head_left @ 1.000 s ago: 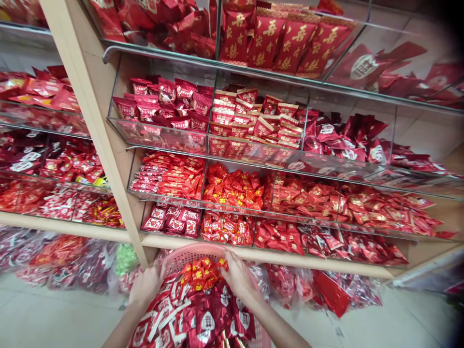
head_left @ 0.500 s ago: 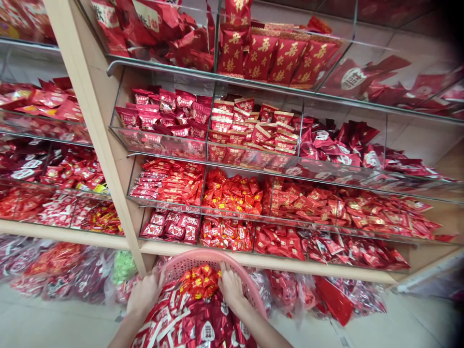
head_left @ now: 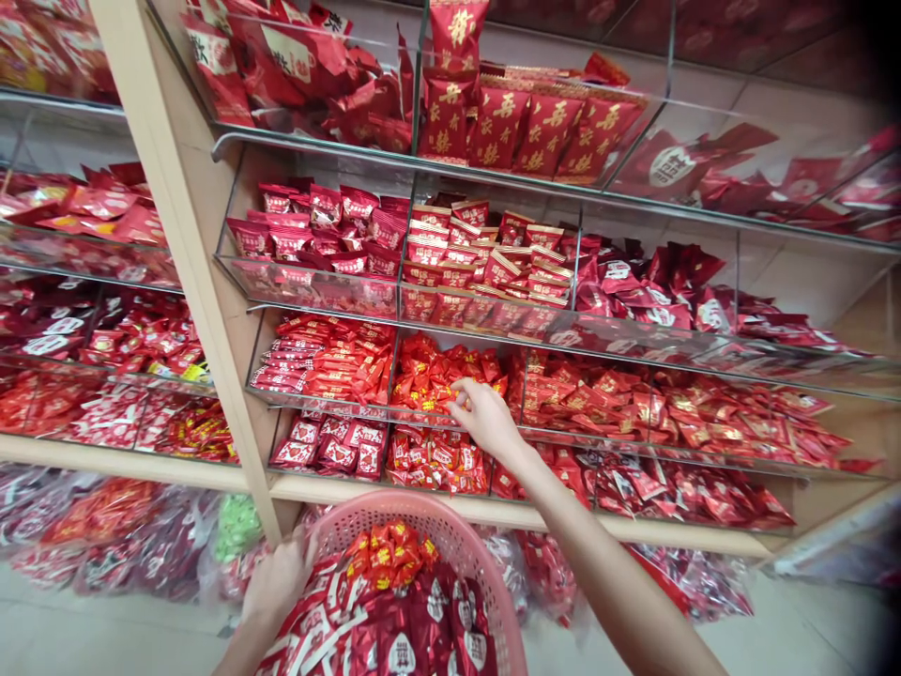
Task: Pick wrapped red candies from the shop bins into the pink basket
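My left hand [head_left: 282, 573] is closed around the left rim of a pink perforated plastic basket [head_left: 496, 563]. Inside the basket lie orange-red wrapped candies [head_left: 390, 554] with yellow print, dark red packets [head_left: 422, 624] with white emblems, and red-and-white packets [head_left: 324, 610]. Up at the shelf, my right hand [head_left: 485, 420] reaches over the clear front of a compartment of matching orange-red candies [head_left: 426, 371]. Its fingers are slightly bent and apart, close to the candies, with nothing visible between them. Whether the fingertips touch the candies I cannot tell.
Clear-fronted shelf tiers hold red packets [head_left: 485, 253] and larger gold-lettered packets [head_left: 531, 122]. A wooden upright [head_left: 169, 244] divides this shelf from another at left. Plastic bags of packets [head_left: 133, 535] lie on the tiled floor [head_left: 91, 620] under the bottom board [head_left: 633, 533].
My right hand has left the candies in the basket and moved up and right to the shelf compartment. The left hand stays on the basket rim. The view has shifted slightly.
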### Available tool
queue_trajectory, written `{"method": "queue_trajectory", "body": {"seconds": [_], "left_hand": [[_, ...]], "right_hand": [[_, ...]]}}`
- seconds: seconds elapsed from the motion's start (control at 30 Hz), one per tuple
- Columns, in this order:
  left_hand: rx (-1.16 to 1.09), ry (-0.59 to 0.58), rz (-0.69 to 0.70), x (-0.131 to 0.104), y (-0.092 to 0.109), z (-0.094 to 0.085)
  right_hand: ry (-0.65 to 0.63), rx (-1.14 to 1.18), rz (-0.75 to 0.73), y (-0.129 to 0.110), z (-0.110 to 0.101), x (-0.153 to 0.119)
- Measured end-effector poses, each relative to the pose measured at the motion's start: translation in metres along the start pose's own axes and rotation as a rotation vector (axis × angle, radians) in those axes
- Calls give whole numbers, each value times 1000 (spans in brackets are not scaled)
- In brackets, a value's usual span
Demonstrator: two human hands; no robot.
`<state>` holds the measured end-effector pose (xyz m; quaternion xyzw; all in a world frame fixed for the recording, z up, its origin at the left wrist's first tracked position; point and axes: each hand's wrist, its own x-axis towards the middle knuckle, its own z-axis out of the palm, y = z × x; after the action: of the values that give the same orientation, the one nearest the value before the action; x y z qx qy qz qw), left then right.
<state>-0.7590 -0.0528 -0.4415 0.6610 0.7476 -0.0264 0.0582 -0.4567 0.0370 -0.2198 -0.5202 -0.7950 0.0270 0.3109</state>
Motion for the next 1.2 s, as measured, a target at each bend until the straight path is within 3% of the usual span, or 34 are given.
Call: {"method": "queue_trajectory", "body": {"seconds": [0.17,0.37,0.7,0.83,0.93,1.07,1.13,1.2], "left_hand": [[45,-14,7,3,-4,8],[125,-8,97,3,-5,8],[-64,50,-59,2,1,3],[-75,79,-56,3,1,5],[-80,90,-56,3,2,3],[-93,88,-61,1,4,-1],[-88,78,-57,0,5,-2],[-73,76,-56,0,5,-2]], "right_hand": [[-171,-221,62,18,4,28],[-337,-247,98,20,5,40],[-375,-184,105,29,12,50],[-359,-65,136,29,1,49],[-325,53,116,22,-18,46],[-170,171,-6,-7,-29,26],[-191,250,-94,-25,-15,6],[-298,329,-170,-41,14,-19]]}}
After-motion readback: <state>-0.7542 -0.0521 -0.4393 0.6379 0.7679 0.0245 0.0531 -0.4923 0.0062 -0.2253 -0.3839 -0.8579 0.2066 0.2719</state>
